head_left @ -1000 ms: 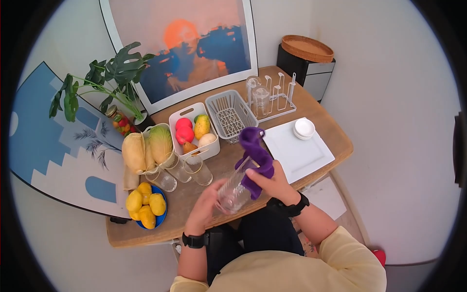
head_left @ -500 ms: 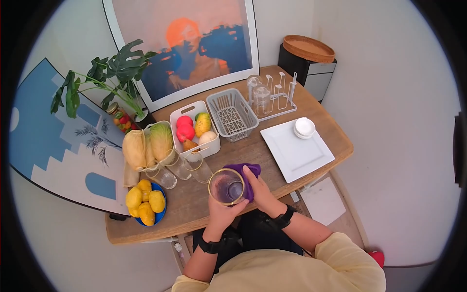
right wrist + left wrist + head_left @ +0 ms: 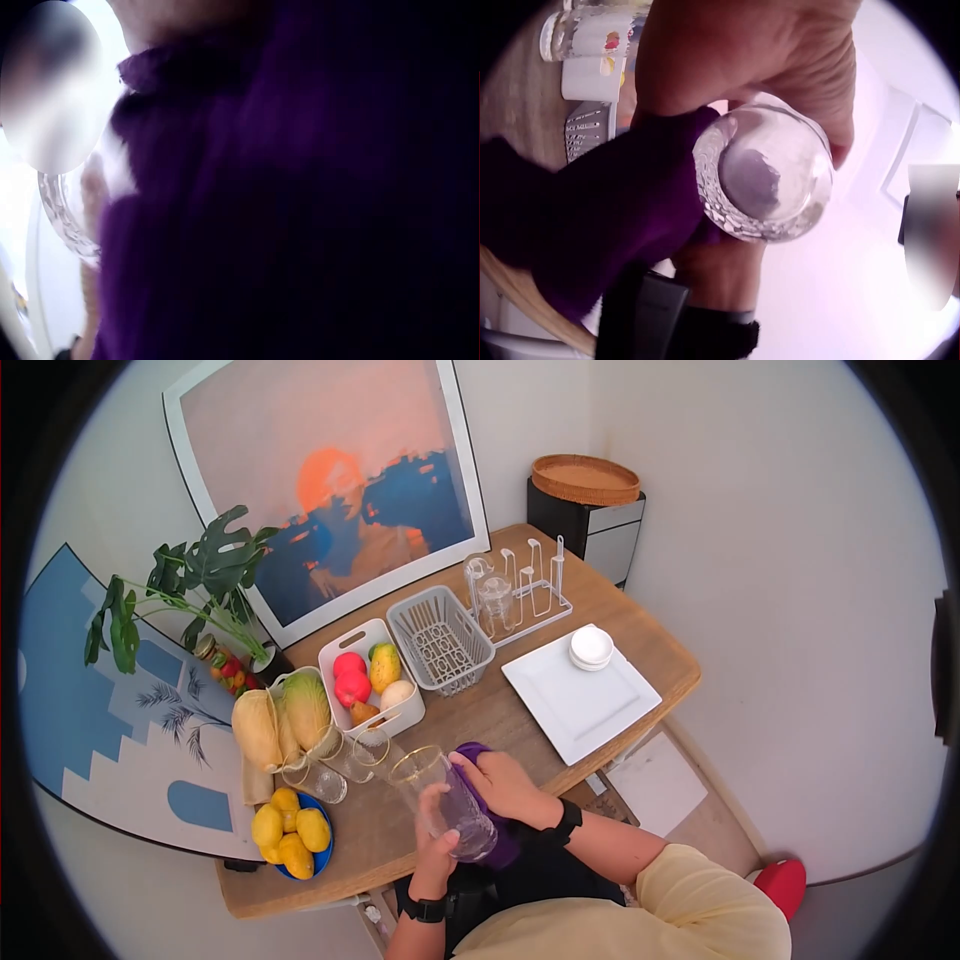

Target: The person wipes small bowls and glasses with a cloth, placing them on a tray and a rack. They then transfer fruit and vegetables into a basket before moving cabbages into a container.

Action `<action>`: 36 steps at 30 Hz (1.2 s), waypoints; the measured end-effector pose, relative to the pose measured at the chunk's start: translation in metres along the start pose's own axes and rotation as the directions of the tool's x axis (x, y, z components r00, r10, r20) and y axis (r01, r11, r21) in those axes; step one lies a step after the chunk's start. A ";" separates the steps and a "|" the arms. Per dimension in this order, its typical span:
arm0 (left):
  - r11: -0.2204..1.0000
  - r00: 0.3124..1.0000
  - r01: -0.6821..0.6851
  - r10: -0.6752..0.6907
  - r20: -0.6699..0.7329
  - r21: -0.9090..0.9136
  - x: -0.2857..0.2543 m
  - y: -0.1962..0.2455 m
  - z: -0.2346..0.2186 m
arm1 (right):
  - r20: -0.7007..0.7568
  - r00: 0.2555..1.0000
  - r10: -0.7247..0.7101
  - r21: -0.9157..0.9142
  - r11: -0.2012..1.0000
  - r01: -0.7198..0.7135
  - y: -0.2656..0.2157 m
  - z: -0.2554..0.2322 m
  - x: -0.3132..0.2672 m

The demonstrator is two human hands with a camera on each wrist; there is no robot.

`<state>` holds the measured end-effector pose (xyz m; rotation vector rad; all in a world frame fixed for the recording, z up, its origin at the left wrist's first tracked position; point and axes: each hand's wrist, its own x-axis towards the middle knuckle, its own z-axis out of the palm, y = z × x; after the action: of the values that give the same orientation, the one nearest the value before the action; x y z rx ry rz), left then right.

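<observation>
Yellow fruits are lying on a blue plate at nine o'clock from my tilted glass; other glasses are standing at ten. My left hand is curling around the tilted glass, its gold rim pointing toward eleven. My right hand is gripping a purple cloth against its side. A white square plate is resting at two.

No legible text — anywhere.

Blurry purple cloth (right wrist view)
</observation>
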<state>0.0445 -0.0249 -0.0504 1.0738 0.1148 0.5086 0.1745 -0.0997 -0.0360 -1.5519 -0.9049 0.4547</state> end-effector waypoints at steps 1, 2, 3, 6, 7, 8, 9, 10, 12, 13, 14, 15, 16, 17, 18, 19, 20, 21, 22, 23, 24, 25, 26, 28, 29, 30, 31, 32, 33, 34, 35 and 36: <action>1.000 0.998 -0.020 0.022 -0.062 0.024 0.002 -0.004 0.000 | -0.143 0.986 -0.089 -0.234 0.971 0.054 -0.009 -0.007 0.000; 0.998 0.991 -0.039 0.045 -0.123 0.052 0.003 -0.006 0.000 | -0.258 0.944 -0.206 -0.458 0.886 0.068 -0.020 -0.013 -0.003; 0.998 0.992 -0.043 0.050 -0.120 0.056 0.007 -0.006 0.003 | -0.304 0.952 -0.041 -0.222 0.975 -0.029 -0.031 -0.024 -0.009; 0.997 0.949 -0.076 0.072 -0.306 -0.001 0.017 -0.006 0.021 | -0.295 0.906 -0.303 -0.302 0.929 0.212 -0.030 -0.038 -0.031; 0.997 0.936 -0.059 0.041 -0.350 -0.040 0.021 -0.003 0.029 | -0.118 0.955 -0.274 -0.249 0.939 0.238 -0.028 -0.036 -0.034; 0.996 0.921 -0.037 0.004 -0.391 -0.078 0.022 -0.002 0.034 | -0.005 0.983 -0.181 -0.150 0.972 0.179 -0.028 -0.032 -0.038; 0.996 0.922 -0.030 -0.004 -0.387 -0.083 0.023 -0.005 0.036 | -0.024 0.966 -0.256 -0.190 0.950 0.247 -0.025 -0.027 -0.038; 0.997 0.953 -0.010 -0.014 -0.302 -0.078 0.025 -0.008 0.038 | -0.038 0.942 -0.332 -0.233 0.920 0.315 -0.022 -0.024 -0.038; 0.997 0.977 0.009 -0.024 -0.212 -0.072 0.029 -0.016 0.035 | -0.037 0.957 -0.286 -0.222 0.936 0.271 -0.016 -0.027 -0.040; 0.986 0.974 0.005 -0.042 -0.225 -0.165 0.031 -0.024 0.028 | -0.030 0.969 -0.244 -0.205 0.951 0.233 -0.014 -0.030 -0.039; 0.967 0.970 0.001 -0.062 -0.235 -0.254 0.035 -0.028 0.023 | -0.031 0.969 -0.247 -0.205 0.950 0.235 -0.009 -0.035 -0.036; 0.968 0.970 0.002 -0.062 -0.233 -0.249 0.038 -0.024 0.023 | -0.086 0.985 -0.146 0.107 0.982 0.155 0.000 -0.040 -0.033; 0.977 0.981 -0.063 0.022 -0.195 -0.206 0.039 -0.018 0.024 | -0.106 0.994 -0.034 0.411 0.908 0.075 0.000 -0.046 -0.030; 0.977 0.983 -0.130 0.105 -0.153 -0.166 0.041 -0.012 0.025 | -0.094 0.993 0.066 0.600 0.800 0.004 -0.003 -0.063 -0.024; 0.978 0.983 -0.128 0.103 -0.151 -0.166 0.041 -0.009 0.022 | -0.190 0.982 -0.024 0.452 0.885 0.109 -0.002 -0.085 -0.009; 0.993 0.986 -0.020 -0.001 -0.168 -0.119 0.039 -0.008 0.017 | -0.264 0.964 -0.036 0.378 0.916 0.137 0.005 -0.110 0.007; 0.993 0.977 0.088 -0.101 -0.190 -0.077 0.036 -0.007 0.013 | -0.400 0.901 -0.170 0.121 0.964 0.236 0.006 -0.136 0.028; 0.991 0.968 0.109 -0.123 -0.218 -0.075 0.034 -0.007 0.012 | -0.441 0.882 -0.168 0.044 0.977 0.208 -0.009 -0.162 0.049; 0.991 0.969 0.108 -0.122 -0.217 -0.075 0.031 -0.009 0.009 | -0.473 0.818 -0.327 -0.208 0.944 0.257 0.000 -0.192 0.078; 0.982 0.965 0.162 -0.177 -0.195 -0.092 0.028 -0.011 0.005 | -0.470 0.789 -0.395 -0.384 0.897 0.220 -0.012 -0.212 0.104; 0.971 0.958 0.214 -0.230 -0.173 -0.107 0.025 -0.013 0.001 | -0.453 0.762 -0.463 -0.546 0.820 0.174 -0.025 -0.228 0.129; 0.977 0.964 0.196 -0.208 -0.165 -0.086 0.024 -0.017 -0.004 | -0.473 0.737 -0.483 -0.592 0.794 0.140 -0.037 -0.236 0.153; 0.978 0.965 0.190 -0.201 -0.168 -0.081 0.024 -0.016 -0.006 | -0.491 0.711 -0.503 -0.634 0.767 0.105 -0.048 -0.238 0.175; 0.979 0.968 0.205 -0.202 -0.149 0.001 0.025 -0.010 -0.007 | -0.457 0.765 -0.454 -0.657 0.752 0.055 -0.049 -0.243 0.215; 0.977 0.967 0.215 -0.211 -0.142 0.014 0.026 -0.007 -0.010 | -0.424 0.815 -0.396 -0.684 0.730 -0.001 -0.046 -0.244 0.232; 0.978 0.968 0.208 -0.203 -0.148 0.019 0.025 -0.008 -0.014 | -0.420 0.815 -0.400 -0.681 0.732 0.008 -0.040 -0.242 0.247; 0.975 0.967 0.220 -0.212 -0.138 0.039 0.024 -0.010 -0.019 | -0.383 0.817 -0.430 -0.741 0.671 0.006 -0.031 -0.240 0.262; 0.970 0.966 0.233 -0.224 -0.129 0.061 0.023 -0.011 -0.024 | -0.345 0.820 -0.456 -0.796 0.606 0.002 -0.022 -0.238 0.275; 0.972 0.975 0.200 -0.185 -0.126 0.120 0.024 -0.009 -0.024 | -0.337 0.838 -0.428 -0.796 0.606 -0.011 -0.012 -0.237 0.287; 0.972 0.975 0.196 -0.180 -0.131 0.127 0.024 -0.005 -0.022 | -0.337 0.837 -0.431 -0.792 0.611 -0.004 -0.002 -0.235 0.297; 0.963 0.975 0.214 -0.202 -0.092 0.162 0.023 0.002 -0.018 | -0.316 0.870 -0.379 -0.788 0.615 -0.019 0.008 -0.233 0.304; 0.953 0.973 0.231 -0.225 -0.054 0.195 0.024 0.006 -0.017 | -0.293 0.899 -0.326 -0.787 0.616 -0.033 0.018 -0.232 0.312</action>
<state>0.0581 0.0013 -0.0499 1.2318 0.3193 0.3087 0.5421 -0.0137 0.0580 -2.2231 -0.9302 -0.4867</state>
